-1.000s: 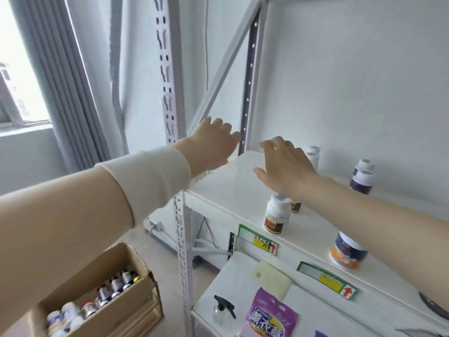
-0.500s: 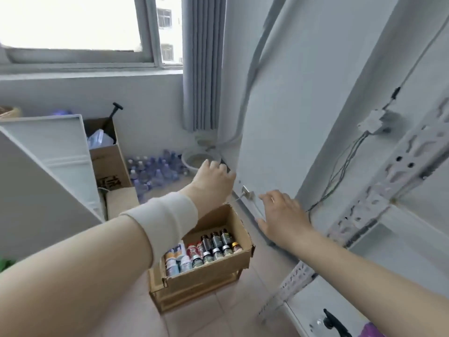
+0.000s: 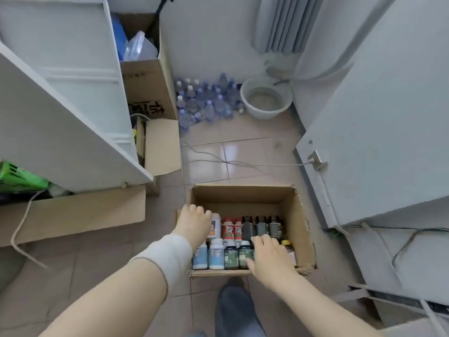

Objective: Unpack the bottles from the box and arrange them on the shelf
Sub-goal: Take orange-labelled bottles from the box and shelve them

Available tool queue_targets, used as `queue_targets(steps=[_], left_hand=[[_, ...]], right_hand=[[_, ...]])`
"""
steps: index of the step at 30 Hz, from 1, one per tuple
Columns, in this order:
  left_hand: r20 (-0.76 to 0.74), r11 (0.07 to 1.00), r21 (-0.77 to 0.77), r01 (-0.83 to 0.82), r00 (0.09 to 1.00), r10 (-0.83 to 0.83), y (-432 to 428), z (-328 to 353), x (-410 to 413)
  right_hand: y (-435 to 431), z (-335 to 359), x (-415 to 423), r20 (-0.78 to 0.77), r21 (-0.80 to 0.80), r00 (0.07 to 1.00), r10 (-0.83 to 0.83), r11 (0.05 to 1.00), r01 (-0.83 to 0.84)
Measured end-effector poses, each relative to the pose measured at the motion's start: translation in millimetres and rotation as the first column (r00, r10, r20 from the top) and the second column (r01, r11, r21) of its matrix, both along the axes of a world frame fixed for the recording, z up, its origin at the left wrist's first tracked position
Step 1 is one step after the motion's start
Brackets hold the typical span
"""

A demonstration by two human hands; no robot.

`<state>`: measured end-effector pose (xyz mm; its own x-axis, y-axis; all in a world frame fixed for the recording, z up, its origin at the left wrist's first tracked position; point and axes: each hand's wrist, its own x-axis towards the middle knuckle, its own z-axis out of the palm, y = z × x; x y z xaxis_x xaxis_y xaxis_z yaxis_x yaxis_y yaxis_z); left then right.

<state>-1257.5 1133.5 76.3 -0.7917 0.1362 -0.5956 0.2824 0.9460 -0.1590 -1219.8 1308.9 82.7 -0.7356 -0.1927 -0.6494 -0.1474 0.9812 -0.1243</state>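
Where a second ago both hands stretched up at the shelf, they have now dropped into the box: left hand and right hand spread, empty, over the bottles beneath them, ready for another pick.

Two bare arms show, and each ends in a bare hand — the left hand and the right hand. The left arm has a wide, soft, off-white band wrapped around the wrist, like a cloth cuff, and the right arm wears nothing at all — no sleeve, no watch, no ring that can be seen. Near the bottom edge there is a dark grey shoe with a rounded toe.
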Motion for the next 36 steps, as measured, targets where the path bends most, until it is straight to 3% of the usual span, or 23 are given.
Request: queue_targets(steps=[5, 11, 14, 17, 20, 25, 29, 32, 36], left_hand=[[0.129, 1.000, 0.006, -0.018, 0.992, 0.017, -18.7, -98.1, -20.9], [0.132, 0.955, -0.059, 0.291, 0.951, -0.281, -31.2, -201.1, -75.5], [0.240, 0.948, -0.065, 0.313, 0.927, -0.289, -31.9, -229.5, -91.9], [0.387, 0.975, 0.006, 0.222, 0.899, -0.207, -30.2, -238.5, -108.3], [0.531, 0.996, 0.074, 0.045, 0.844, -0.077, -30.1, -237.7, -122.3], [0.577, 0.945, 0.203, -0.256, 0.811, 0.096, -28.7, -224.9, -124.1], [0.571, 0.780, 0.377, -0.500, 0.788, 0.229, -28.8, -201.4, -111.1], [0.560, 0.596, 0.524, -0.608, 0.773, 0.297, -27.0, -161.0, -100.2], [0.557, 0.311, 0.688, -0.656, 0.752, 0.352, -16.6, -84.3, -90.7]], right_hand=[[-31.9, -116.8, -51.5, 0.189, -0.084, 0.981, -0.034, 0.995, 0.051], [-74.0, -236.8, -86.6, 0.300, -0.188, 0.919, -0.256, 0.929, 0.320], [-83.0, -267.1, -85.1, 0.332, -0.203, 0.850, -0.410, 0.849, 0.489], [-85.6, -279.9, -80.8, 0.338, -0.248, 0.803, -0.490, 0.777, 0.578], [-81.2, -278.9, -83.5, 0.439, -0.306, 0.712, -0.548, 0.653, 0.692], [-49.3, -253.7, -92.8, 0.602, -0.332, 0.555, -0.575, 0.452, 0.828], [-23.1, -222.0, -94.4, 0.653, -0.321, 0.423, -0.628, 0.276, 0.906], [-5.3, -179.6, -94.0, 0.732, -0.326, 0.320, -0.602, 0.102, 0.940], [19.4, -98.8, -88.2, 0.834, -0.353, 0.248, -0.493, -0.131, 0.927]])
